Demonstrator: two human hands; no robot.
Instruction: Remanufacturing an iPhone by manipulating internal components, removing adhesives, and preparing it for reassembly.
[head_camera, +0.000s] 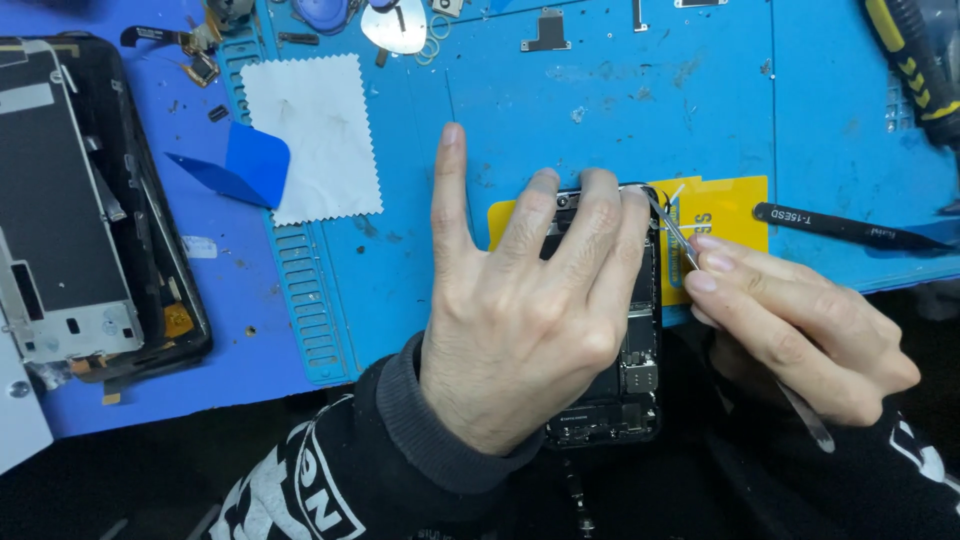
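An opened black phone (640, 370), back cover off and its circuit boards and metal shields showing, lies lengthwise at the near edge of the blue work mat (620, 110), its lower end overhanging that edge. Slim metal tweezers (672, 228) slant across its upper right corner, tips touching the phone's top edge.

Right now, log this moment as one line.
left hand: pressing opened phone | right hand: tweezers at phone's top edge | surface: blue mat
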